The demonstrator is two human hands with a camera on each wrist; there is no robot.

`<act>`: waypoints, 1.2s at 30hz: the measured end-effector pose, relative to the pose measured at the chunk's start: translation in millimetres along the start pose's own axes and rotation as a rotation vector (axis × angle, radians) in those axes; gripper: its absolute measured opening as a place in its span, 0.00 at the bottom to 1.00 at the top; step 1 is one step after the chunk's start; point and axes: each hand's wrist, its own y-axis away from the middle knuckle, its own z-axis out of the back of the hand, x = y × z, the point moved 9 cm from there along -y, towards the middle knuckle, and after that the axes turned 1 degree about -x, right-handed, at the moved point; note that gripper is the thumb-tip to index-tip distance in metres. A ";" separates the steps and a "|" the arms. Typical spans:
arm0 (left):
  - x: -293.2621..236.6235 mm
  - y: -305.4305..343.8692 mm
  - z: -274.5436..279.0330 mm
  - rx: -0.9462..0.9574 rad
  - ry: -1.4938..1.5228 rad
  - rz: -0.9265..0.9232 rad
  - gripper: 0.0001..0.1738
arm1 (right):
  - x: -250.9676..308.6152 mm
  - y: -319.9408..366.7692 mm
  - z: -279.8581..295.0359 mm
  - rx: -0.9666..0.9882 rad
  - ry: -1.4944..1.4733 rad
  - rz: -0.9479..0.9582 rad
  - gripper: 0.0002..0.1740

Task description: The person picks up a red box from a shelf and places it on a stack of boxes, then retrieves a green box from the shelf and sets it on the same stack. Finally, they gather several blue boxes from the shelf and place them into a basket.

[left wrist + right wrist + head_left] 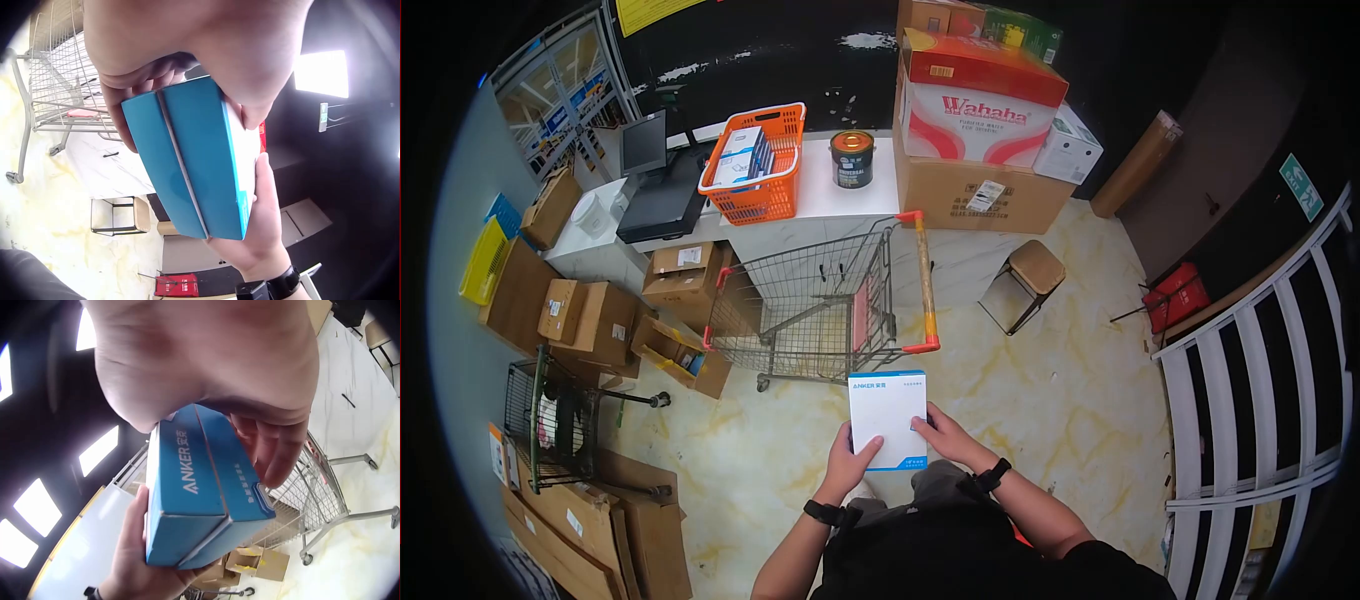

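Note:
Both hands hold a white and blue Anker box [888, 415] in front of the body, its white face turned up. At its left edge the left hand [849, 462] grips, thumb on the white face and fingers curled underneath. The right hand [945, 440] grips the opposite edge the same way. Blue sides of the box [184, 162] fill the middle of the left wrist view, a seam running along them. In the right wrist view, the lettered blue side of the box [194, 475] shows between the two hands.
A shopping cart [800, 305] stands just ahead. Behind it, the white counter [820, 205] carries an orange basket [785, 190] with boxes, a paint can [852, 160] and a monitor [643, 143]. Cartons [590, 320] crowd the left; a stool [1037, 265] and white rack [1250, 345] stand right.

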 end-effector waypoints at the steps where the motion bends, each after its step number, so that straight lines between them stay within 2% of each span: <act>1: 0.9 -15.5 0.7 0.001 -0.009 0.012 0.33 | -1.7 -12.8 4.3 0.002 -0.013 -0.014 0.31; 3: 12.4 -40.7 -3.5 0.005 0.020 0.081 0.33 | -6.1 -31.7 10.1 0.029 -0.029 -0.040 0.31; 5: -0.3 -58.7 -7.5 -0.043 0.038 0.101 0.32 | 14.1 -56.6 21.6 -0.056 -0.029 0.103 0.37; 6: -7.1 -72.3 -7.5 -0.071 0.057 0.108 0.32 | 20.2 -71.8 24.6 -0.026 -0.041 0.118 0.37; 8: -14.7 -95.9 -0.8 -0.120 0.024 0.099 0.32 | 28.1 -92.8 28.7 0.006 0.025 0.146 0.45; 10: -33.8 -114.9 7.0 -0.143 -0.019 0.039 0.34 | 45.4 -120.3 28.9 0.074 0.002 0.153 0.47; 13: -59.0 -142.1 35.1 -0.231 0.054 0.077 0.33 | 72.4 -171.0 16.3 0.151 0.045 0.159 0.49; 15: -69.9 -166.2 62.1 -0.251 0.056 0.041 0.31 | 95.8 -205.7 5.0 0.130 0.143 0.241 0.48; 17: -88.8 -194.2 96.6 -0.293 -0.059 -0.067 0.29 | 118.2 -242.8 -11.5 0.136 0.135 0.271 0.47; 18: -94.8 -208.7 113.5 -0.305 -0.009 -0.102 0.26 | 130.2 -262.1 -18.5 0.124 0.116 0.295 0.46; 21: -123.2 -255.7 167.2 -0.292 0.003 -0.066 0.24 | 158.3 -326.9 -42.2 0.085 0.243 0.275 0.44; 22: -130.5 -276.0 189.0 -0.311 -0.029 -0.090 0.24 | 173.1 -347.9 -54.4 0.098 0.123 0.306 0.40; 25: -155.0 -341.4 256.2 -0.353 -0.129 -0.126 0.26 | 211.4 -421.0 -82.8 0.040 0.100 0.289 0.36; 29: -213.4 -437.9 333.4 -0.308 -0.210 -0.246 0.28 | 266.2 -523.2 -111.3 -0.116 0.079 0.324 0.34; 31: -226.8 -486.6 360.0 -0.269 -0.171 -0.216 0.28 | 288.4 -571.2 -117.5 -0.160 0.039 0.318 0.33; 32: -249.8 -501.7 366.8 -0.280 -0.237 -0.291 0.28 | 295.6 -593.8 -118.5 -0.189 0.000 0.320 0.33; 35: -266.9 -557.8 392.0 -0.322 -0.353 -0.340 0.29 | 297.9 -671.9 -123.8 -0.258 -0.053 0.342 0.33; 36: -264.8 -574.8 399.0 -0.321 -0.397 -0.327 0.29 | 299.5 -689.1 -123.1 -0.313 0.061 0.316 0.34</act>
